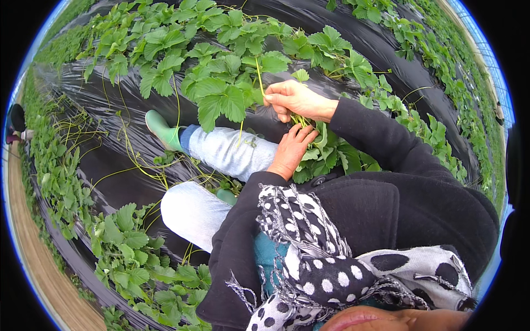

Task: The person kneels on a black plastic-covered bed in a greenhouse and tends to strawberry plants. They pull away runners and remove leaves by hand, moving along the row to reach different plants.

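Note:
My right hand [296, 99] pinches a pale yellow-green strawberry stem [259, 74] between thumb and finger; it rises towards the leaves above. Just below, my left hand [292, 149] has its fingers around a bundle of strawberry stems [301, 120]. Broad green leaves [327, 155] spread under and beside this hand, against the dark coat. A small leaf [300, 75] stands above the right hand. The lower ends of the bundle are partly hidden by the fingers.
Strawberry plants [223, 99] grow in rows through black plastic mulch [112, 173]. Long thin runners [128, 145] trail over the plastic. My leg in jeans and a green rubber boot [163, 130] lies across it. A brown strip of ground [45, 265] curves along the left. Another person [18, 124] is at the far left.

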{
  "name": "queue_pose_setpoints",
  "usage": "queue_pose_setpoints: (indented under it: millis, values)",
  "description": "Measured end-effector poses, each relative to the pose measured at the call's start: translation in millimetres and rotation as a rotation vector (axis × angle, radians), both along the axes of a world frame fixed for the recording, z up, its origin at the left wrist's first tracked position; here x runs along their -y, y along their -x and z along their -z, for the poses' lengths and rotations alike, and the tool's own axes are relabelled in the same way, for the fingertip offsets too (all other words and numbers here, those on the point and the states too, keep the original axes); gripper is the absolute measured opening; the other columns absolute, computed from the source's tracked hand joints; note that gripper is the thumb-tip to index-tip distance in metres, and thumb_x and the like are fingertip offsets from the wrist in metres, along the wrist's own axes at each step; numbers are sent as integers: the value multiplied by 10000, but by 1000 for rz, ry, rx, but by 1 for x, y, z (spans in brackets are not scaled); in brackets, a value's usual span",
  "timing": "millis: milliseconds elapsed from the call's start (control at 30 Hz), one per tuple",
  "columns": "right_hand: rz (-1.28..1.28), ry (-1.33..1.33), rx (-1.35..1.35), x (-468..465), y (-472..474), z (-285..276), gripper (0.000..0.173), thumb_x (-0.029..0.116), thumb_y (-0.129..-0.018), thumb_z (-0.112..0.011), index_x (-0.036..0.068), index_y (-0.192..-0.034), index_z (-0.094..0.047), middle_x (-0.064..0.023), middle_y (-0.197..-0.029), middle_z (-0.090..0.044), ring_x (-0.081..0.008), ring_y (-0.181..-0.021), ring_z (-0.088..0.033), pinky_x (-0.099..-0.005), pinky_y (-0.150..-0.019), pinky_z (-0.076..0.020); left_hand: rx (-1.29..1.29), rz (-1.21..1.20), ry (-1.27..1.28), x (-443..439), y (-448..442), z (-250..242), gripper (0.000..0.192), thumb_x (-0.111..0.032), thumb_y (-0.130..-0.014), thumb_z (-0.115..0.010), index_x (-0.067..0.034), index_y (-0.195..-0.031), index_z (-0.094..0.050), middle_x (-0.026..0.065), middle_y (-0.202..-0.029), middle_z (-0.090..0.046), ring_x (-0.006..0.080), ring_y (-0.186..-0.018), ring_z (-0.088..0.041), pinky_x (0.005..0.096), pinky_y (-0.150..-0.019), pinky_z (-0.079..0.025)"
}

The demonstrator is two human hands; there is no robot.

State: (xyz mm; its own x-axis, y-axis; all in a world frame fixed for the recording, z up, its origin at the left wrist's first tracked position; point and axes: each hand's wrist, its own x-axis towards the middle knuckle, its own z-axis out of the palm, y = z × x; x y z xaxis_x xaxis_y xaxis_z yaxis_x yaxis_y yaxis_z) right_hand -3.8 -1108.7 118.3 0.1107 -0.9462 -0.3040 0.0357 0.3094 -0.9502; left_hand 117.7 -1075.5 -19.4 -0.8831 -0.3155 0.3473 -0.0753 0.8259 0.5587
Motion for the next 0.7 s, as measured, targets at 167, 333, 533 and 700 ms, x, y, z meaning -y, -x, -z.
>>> queue_pose_setpoints:
  millis: [167, 333, 533, 700]
  values:
    - [-175, -35, -538, 4, 70, 14, 432, 377, -948, -465, -20, -1027, -617, -88, -849, -653, -156, -799, -632, -289, -649, -508, 2, -1, -1, 1, 4, 5, 481, -78, -757, -508, -162, -1230, -501, 21, -1298, -465, 283, -1222, -407, 377, -917, -417]
    - [413, 43, -481, 71, 114, 47, 298, 203, -936, -479, -17, -1111, -579, -91, -900, -635, -140, -751, -624, -258, -561, -495, -23, -16, 24, 0, 2, 6, 454, -65, -737, -518, -130, -1187, -516, 29, -1270, -479, 290, -1202, -424, 368, -899, -430]
    - [511, -169, -322, 152, 132, 87, 332, 231, -910, -512, 22, -1162, -563, -85, -1016, -639, -167, -797, -629, -308, -616, -496, 6, -18, 63, 1, -1, 4, 476, -68, -745, -512, -128, -1217, -498, 26, -1283, -474, 276, -1214, -422, 365, -903, -429]
    - [513, -97, 199, 198, 141, 123, 326, 278, -912, -495, 41, -1124, -567, -102, -1124, -622, -222, -874, -642, -375, -801, -482, 27, -2, 64, 2, -2, 6, 472, -78, -758, -503, -126, -1228, -486, 34, -1293, -467, 266, -1228, -413, 363, -908, -424]
